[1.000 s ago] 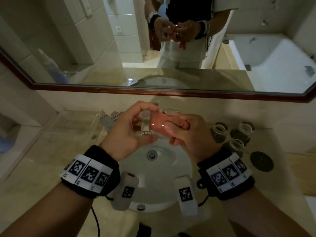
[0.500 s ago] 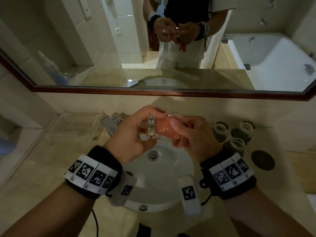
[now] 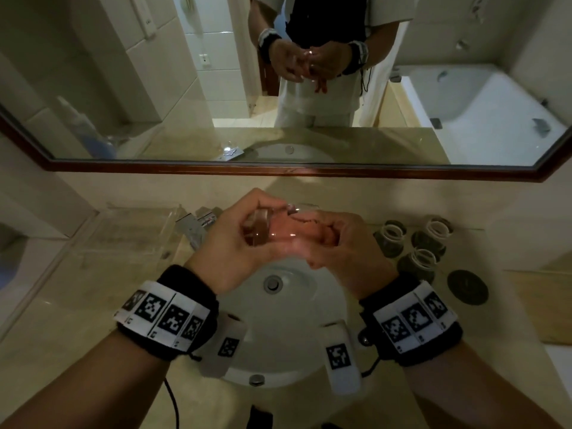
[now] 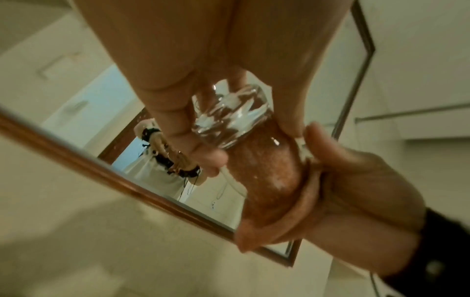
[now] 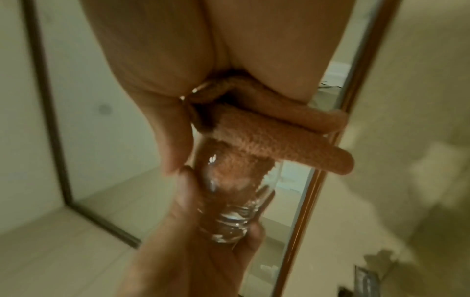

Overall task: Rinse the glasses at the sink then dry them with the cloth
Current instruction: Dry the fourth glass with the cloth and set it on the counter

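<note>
A clear glass (image 3: 266, 230) lies on its side above the white sink (image 3: 297, 308), held between both hands. My left hand (image 3: 241, 239) grips its thick base (image 4: 229, 120), thumb and fingers curled round it. An orange-pink cloth (image 3: 312, 227) is stuffed into the glass's mouth (image 4: 269, 176). My right hand (image 3: 340, 246) grips the cloth, with folds of it sticking out past the fingers (image 5: 284, 144). In the right wrist view the glass (image 5: 229, 201) points away from me, with the cloth filling its inside.
Three small glasses (image 3: 414, 239) stand on dark coasters right of the sink, with one bare coaster (image 3: 467, 291) beside them. A chrome tap (image 3: 198, 224) and a clear tray (image 3: 130, 233) sit at the left. A mirror (image 3: 278, 88) hangs behind.
Both hands have turned the glass a little around the cloth and shifted slightly; the left thumb now lies further over the glass. The glass stays above the sink.
</note>
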Action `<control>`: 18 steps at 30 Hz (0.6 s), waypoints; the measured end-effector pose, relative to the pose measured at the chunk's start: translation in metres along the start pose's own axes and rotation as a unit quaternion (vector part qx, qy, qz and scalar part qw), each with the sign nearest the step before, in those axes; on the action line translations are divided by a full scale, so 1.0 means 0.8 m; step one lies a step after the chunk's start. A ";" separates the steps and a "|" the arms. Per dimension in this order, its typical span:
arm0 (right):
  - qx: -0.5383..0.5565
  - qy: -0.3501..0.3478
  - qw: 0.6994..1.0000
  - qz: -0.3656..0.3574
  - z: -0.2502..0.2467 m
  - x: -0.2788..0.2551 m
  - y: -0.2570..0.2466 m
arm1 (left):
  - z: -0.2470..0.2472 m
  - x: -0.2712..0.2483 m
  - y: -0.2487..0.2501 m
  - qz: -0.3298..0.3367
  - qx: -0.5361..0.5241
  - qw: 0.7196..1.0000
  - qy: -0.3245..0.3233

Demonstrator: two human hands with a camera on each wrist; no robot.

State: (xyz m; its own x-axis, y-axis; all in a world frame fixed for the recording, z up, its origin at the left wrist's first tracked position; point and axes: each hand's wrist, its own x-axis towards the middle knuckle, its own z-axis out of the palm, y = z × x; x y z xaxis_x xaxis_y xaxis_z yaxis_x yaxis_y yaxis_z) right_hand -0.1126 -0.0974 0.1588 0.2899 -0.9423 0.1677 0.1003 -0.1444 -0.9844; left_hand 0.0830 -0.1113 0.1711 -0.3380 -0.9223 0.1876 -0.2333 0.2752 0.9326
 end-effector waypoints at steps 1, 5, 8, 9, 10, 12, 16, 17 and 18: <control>0.018 0.014 1.000 0.015 -0.002 0.000 0.005 | -0.001 -0.001 -0.001 0.035 0.043 0.998 -0.011; 0.070 0.041 0.995 0.051 -0.001 0.001 0.008 | -0.001 0.002 -0.005 0.064 0.024 0.997 -0.033; 0.049 0.044 0.997 0.045 -0.001 0.000 0.000 | 0.000 0.009 -0.006 -0.010 -0.069 0.997 -0.014; 0.029 0.046 0.998 0.038 0.000 0.000 -0.001 | 0.000 0.011 -0.003 -0.061 -0.100 0.993 -0.005; 0.008 0.050 0.998 0.033 0.002 0.000 -0.002 | 0.001 0.013 0.001 -0.121 -0.130 0.984 -0.006; -0.026 0.052 0.998 0.033 0.007 0.000 -0.002 | 0.000 0.015 0.003 -0.195 -0.144 0.970 -0.021; 0.008 0.041 0.997 0.068 0.014 0.001 0.005 | -0.016 0.016 -0.008 -0.063 -0.035 0.997 -0.037; 0.030 0.038 0.996 0.081 0.015 0.002 0.008 | -0.024 0.016 -0.014 -0.005 0.022 0.999 -0.046; 0.048 0.040 0.994 0.092 0.015 0.003 0.012 | -0.031 0.015 -0.019 0.042 0.075 0.995 -0.057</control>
State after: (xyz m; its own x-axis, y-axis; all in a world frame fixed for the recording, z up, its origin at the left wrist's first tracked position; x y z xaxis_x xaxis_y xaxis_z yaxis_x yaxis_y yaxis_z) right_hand -0.0993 -0.0973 0.1502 0.2363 -0.9714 -0.0240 0.1435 0.0593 -0.9879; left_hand 0.1051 -0.1333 0.1670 -0.4616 -0.8597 0.2187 -0.3300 0.3952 0.8572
